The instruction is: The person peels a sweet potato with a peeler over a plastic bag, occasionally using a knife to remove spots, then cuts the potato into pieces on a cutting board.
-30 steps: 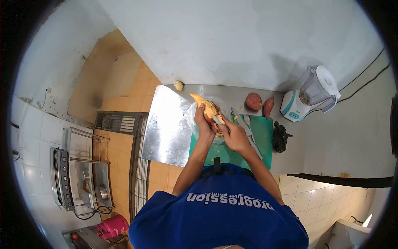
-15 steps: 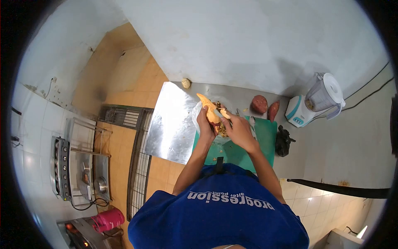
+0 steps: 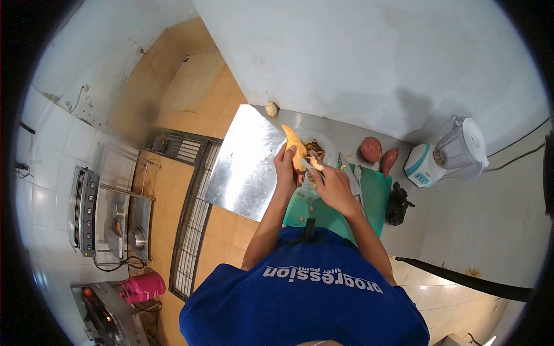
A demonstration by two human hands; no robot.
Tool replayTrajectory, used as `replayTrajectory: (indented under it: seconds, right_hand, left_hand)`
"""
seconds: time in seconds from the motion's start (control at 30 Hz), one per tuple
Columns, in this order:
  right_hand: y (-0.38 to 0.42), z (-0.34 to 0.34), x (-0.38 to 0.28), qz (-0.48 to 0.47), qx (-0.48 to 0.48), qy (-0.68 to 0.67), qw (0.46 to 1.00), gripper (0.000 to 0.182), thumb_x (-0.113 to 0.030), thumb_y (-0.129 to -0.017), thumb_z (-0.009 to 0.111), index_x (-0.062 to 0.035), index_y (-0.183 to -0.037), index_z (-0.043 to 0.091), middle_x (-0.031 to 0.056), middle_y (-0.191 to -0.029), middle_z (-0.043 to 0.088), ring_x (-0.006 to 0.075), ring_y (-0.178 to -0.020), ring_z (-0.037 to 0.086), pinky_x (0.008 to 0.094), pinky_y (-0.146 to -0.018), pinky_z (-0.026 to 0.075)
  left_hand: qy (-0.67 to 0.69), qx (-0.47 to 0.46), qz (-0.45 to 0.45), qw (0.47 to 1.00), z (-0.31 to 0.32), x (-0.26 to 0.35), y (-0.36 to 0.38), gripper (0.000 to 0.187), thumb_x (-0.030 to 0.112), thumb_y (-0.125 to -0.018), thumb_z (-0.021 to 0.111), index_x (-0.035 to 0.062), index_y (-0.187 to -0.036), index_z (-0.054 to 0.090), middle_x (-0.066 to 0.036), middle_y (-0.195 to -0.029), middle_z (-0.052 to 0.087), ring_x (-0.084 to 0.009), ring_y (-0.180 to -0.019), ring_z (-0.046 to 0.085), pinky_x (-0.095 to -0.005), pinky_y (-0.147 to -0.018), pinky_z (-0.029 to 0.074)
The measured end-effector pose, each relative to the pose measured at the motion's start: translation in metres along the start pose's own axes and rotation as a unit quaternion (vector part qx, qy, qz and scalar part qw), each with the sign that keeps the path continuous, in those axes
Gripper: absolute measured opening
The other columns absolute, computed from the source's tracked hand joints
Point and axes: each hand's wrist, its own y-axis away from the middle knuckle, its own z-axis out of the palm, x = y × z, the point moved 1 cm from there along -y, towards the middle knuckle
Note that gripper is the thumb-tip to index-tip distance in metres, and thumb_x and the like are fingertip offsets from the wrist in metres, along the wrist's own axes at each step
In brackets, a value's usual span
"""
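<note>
My left hand (image 3: pixel 285 168) is wrapped round an orange-fleshed sweet potato (image 3: pixel 293 141), partly peeled, its pointed end up and some reddish skin near the palm. My right hand (image 3: pixel 333 185) grips a small tool with a pale blade (image 3: pixel 306 164), held against the sweet potato's side; whether it is a knife or a peeler cannot be made out. A strip of orange peel (image 3: pixel 316 164) curls by the right fingers. Beneath and behind the hands lies a plastic bag with brownish peelings (image 3: pixel 313 147), at the edge of the green cutting board (image 3: pixel 378 199).
Two unpeeled sweet potatoes, one round (image 3: pixel 371 149) and one narrow (image 3: pixel 390 161), lie behind the board. A knife (image 3: pixel 350 173) rests on it. To the right are a black plastic bag (image 3: pixel 398 205) and a blender (image 3: pixel 424 165). A pale round piece (image 3: pixel 272 109) sits at the back.
The view has shifted, so the counter items appear further right. Both hands still hold the sweet potato and tool, and the sweet potato appears more upright.
</note>
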Motion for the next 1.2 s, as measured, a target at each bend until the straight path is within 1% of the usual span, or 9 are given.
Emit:
replayTrajectory:
  seconds: [0.13,0.33,0.43,0.57,0.6,0.67,0.83,1.07,1.2]
  right_hand:
    - [0.003,0.01,0.008,0.017,-0.024,0.029,0.999,0.041,-0.037,-0.099,0.054,0.0015,-0.1,0.067,0.0263,-0.085,0.068,0.0457,-0.082,0.066,0.0536,-0.075,0.05]
    - [0.012,0.019,0.021,-0.003,0.0,0.016,1.0,0.036,-0.032,-0.099,0.055,0.0014,-0.102,0.066,0.0252,-0.083,0.067,0.0458,-0.081,0.064,0.0521,-0.072,0.049]
    - [0.017,0.017,0.024,0.025,-0.058,0.053,0.997,0.037,-0.033,-0.099,0.055,-0.0005,-0.113,0.067,0.024,-0.084,0.066,0.0455,-0.08,0.063,0.0523,-0.073,0.048]
    - [0.015,0.015,0.027,0.005,-0.032,0.002,0.999,0.045,-0.034,-0.099,0.055,-0.0073,-0.135,0.058,0.0226,-0.084,0.066,0.0437,-0.079,0.063,0.0516,-0.072,0.047]
    - [0.013,0.01,0.021,0.006,-0.031,0.003,0.999,0.045,-0.034,-0.099,0.055,-0.0073,-0.135,0.058,0.0226,-0.084,0.066,0.0437,-0.079,0.063,0.0516,-0.072,0.047]
    - [0.009,-0.003,0.002,0.008,-0.015,-0.031,0.999,0.037,-0.036,-0.098,0.055,-0.0023,-0.106,0.069,0.0244,-0.086,0.068,0.0445,-0.081,0.066,0.0532,-0.074,0.051]
    - [0.014,0.018,0.021,0.007,-0.03,0.001,1.0,0.035,-0.034,-0.098,0.055,-0.0035,-0.106,0.069,0.0225,-0.086,0.068,0.0433,-0.08,0.066,0.0523,-0.074,0.051]
    - [0.013,0.01,0.017,0.005,0.001,-0.023,1.0,0.035,-0.034,-0.098,0.055,-0.0037,-0.11,0.069,0.0225,-0.085,0.069,0.0438,-0.082,0.067,0.0529,-0.075,0.051]
    - [0.009,0.003,0.01,0.017,0.018,-0.033,0.999,0.038,-0.034,-0.098,0.054,-0.0051,-0.119,0.067,0.0233,-0.087,0.069,0.0444,-0.082,0.066,0.0533,-0.075,0.05]
  left_hand:
    - [0.048,0.019,0.01,0.999,0.001,-0.009,0.008,0.033,0.018,-0.098,0.055,-0.0035,-0.123,0.057,-0.009,-0.101,0.066,-0.0154,-0.081,0.066,-0.0275,-0.066,0.055]
    - [0.063,0.079,-0.016,0.995,-0.003,-0.029,0.01,0.032,0.029,-0.098,0.054,0.0002,-0.111,0.058,-0.011,-0.094,0.066,-0.022,-0.08,0.068,-0.0349,-0.069,0.058]
    - [0.171,0.143,-0.041,0.974,-0.017,-0.033,-0.011,0.037,0.039,-0.095,0.056,0.0043,-0.106,0.06,-0.007,-0.09,0.066,-0.0213,-0.074,0.066,-0.0347,-0.067,0.055]
    - [0.091,0.12,-0.037,0.988,-0.02,-0.014,-0.005,0.036,0.038,-0.095,0.057,0.0045,-0.105,0.059,-0.007,-0.087,0.065,-0.0178,-0.066,0.063,-0.0287,-0.048,0.046]
    - [0.09,0.119,-0.038,0.988,-0.017,-0.016,0.0,0.036,0.038,-0.095,0.057,0.0045,-0.105,0.059,-0.007,-0.087,0.065,-0.0178,-0.066,0.063,-0.0287,-0.048,0.046]
    - [0.059,0.111,-0.046,0.991,-0.011,-0.021,0.01,0.034,0.036,-0.096,0.056,0.004,-0.107,0.059,-0.008,-0.09,0.065,-0.0184,-0.065,0.063,-0.0286,-0.048,0.046]
    - [0.064,0.077,-0.019,0.995,0.002,-0.019,0.019,0.026,0.025,-0.1,0.054,0.0004,-0.104,0.058,-0.01,-0.091,0.065,-0.0194,-0.075,0.069,-0.0313,-0.056,0.06]
    - [0.091,0.077,-0.032,0.992,0.005,-0.024,0.012,0.026,0.026,-0.1,0.054,0.0006,-0.106,0.058,-0.009,-0.091,0.065,-0.0185,-0.072,0.067,-0.0287,-0.05,0.054]
    - [0.085,0.052,-0.051,0.994,0.003,-0.032,0.005,0.033,0.032,-0.098,0.054,0.0021,-0.111,0.057,-0.01,-0.094,0.066,-0.0213,-0.076,0.066,-0.0319,-0.062,0.056]
